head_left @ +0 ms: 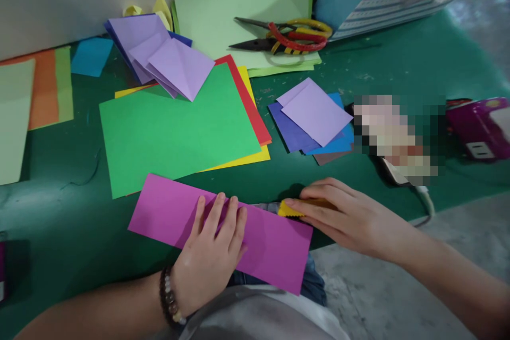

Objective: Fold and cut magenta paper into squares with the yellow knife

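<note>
While the magenta paper (274, 247) is held down at the desk's (87, 255) six o'clock edge by the flat, spread left hand (213, 260) – presumably so it cannot slide – a yellow tool (290, 209) is gripped by the right hand (353, 218) near the paper's two o'clock side.

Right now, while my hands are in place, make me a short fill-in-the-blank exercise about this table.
1. The hand spread on the magenta paper is the ____ one.
2. The tool in the right hand's grip is coloured ____.
3. The big sheet on top of the red sheet is ____.

Missing words: left; yellow; green.
</note>
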The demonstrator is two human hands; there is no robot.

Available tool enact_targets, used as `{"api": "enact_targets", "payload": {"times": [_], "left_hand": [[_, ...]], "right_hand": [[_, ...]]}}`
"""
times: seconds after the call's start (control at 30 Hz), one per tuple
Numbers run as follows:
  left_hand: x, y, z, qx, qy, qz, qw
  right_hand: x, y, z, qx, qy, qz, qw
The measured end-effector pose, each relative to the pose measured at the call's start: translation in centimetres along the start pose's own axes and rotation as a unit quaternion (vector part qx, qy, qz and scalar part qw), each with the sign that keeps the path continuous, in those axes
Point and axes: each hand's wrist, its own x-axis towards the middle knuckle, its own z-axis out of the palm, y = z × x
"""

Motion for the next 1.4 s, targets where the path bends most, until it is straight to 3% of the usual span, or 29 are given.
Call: {"api": "enact_targets", "payload": {"times": [0.43,0.6,0.9,1.07,1.4], "left_hand": [[-0.2,-0.1,-0.3,-0.040,0.030,0.024,0.998],[-0.5,-0.4,-0.2,-0.027,0.002,0.029,0.999],[-0.7,-0.6,0.5,-0.004,-0.016,0.046,0.999],[-0.8,-0.4,0.2,0.006,-0.014,0.049,0.999],[-0.4,-0.4,-0.1,0.007,0.003,0.045,0.999]], "right_hand": [[-1.3,0.3,-0.5,0.020,0.018,0.012,1.000],[-1.7,0.2,-0.9,0.023,0.019,0.006,1.000],[-0.9,-0.4,-0.3,0.040,-0.003,-0.017,0.999],[-0.2,-0.3,-0.3,0.032,0.017,-0.050,0.998],[-0.4,-0.4,-0.2,0.056,0.004,-0.039,0.998]]}}
